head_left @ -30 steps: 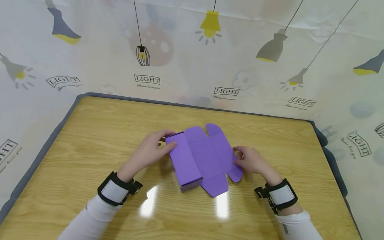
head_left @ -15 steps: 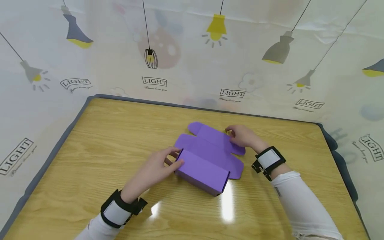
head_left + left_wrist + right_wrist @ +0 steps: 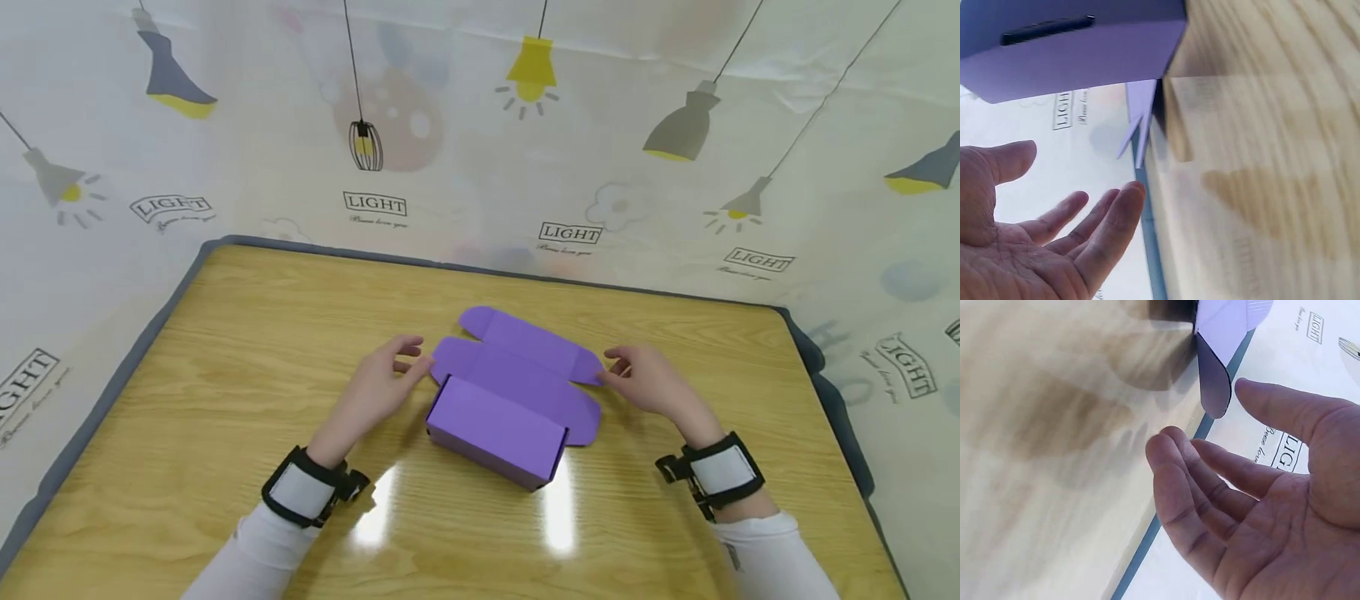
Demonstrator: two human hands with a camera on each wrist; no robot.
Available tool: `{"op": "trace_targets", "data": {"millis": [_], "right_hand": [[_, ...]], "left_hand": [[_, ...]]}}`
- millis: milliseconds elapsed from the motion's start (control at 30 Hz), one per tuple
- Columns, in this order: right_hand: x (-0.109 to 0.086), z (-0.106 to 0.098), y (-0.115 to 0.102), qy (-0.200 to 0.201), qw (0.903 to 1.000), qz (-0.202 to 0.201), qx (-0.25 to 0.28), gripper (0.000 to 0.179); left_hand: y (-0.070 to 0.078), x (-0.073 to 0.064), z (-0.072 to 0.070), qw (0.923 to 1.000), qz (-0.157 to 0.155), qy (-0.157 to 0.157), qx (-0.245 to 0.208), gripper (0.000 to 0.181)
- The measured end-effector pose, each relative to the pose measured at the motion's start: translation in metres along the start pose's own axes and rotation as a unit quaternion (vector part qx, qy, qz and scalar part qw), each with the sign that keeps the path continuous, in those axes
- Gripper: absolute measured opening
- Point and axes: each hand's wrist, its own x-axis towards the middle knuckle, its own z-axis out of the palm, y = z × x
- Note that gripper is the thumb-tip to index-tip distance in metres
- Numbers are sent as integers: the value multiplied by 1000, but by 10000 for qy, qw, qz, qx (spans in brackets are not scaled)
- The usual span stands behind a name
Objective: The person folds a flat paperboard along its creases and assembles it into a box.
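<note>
A purple cardboard box (image 3: 498, 429) stands on the table, its long side slanting across the head view. Behind it, the unfolded lid (image 3: 517, 375) spreads out with rounded side flaps. My left hand (image 3: 378, 383) is beside the left flap, fingers relaxed and thumb tip close to the flap's edge. In the left wrist view that hand (image 3: 1054, 244) is apart from the box wall (image 3: 1079, 65). My right hand (image 3: 651, 382) is at the right end flap (image 3: 587, 367). In the right wrist view, its thumb and loosely bent fingers (image 3: 1175, 494) lie around the dark-edged flap (image 3: 1215, 381) without gripping it.
The wood-grain table (image 3: 285, 333) has a grey edging (image 3: 435, 264) at the back and sides. A pale wall covering (image 3: 465, 183) printed with lamps rises behind it. Two bright reflections lie on the tabletop in front of the box.
The box has turned from pointing toward me to lying crosswise. My left hand has let go of its corner. My right hand has shifted off the far flap, back to the right.
</note>
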Motion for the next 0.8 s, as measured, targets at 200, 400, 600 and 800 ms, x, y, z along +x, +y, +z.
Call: {"op": "trace_targets", "data": {"millis": [200, 400, 600, 800], "right_hand": [[-25, 17, 9, 8, 9999, 99, 66, 39], [-29, 28, 1, -30, 9996, 18, 289, 30], [-21, 33, -6, 48, 9988, 77, 479, 21], [-11, 32, -8, 509, 9933, 208, 1014, 23]], "left_hand": [[-9, 17, 6, 9990, -72, -330, 280, 58], [-6, 28, 13, 9981, 43, -532, 312, 56], [-9, 31, 16, 9992, -44, -382, 110, 50], [-14, 30, 16, 9993, -118, 190, -299, 43]]}}
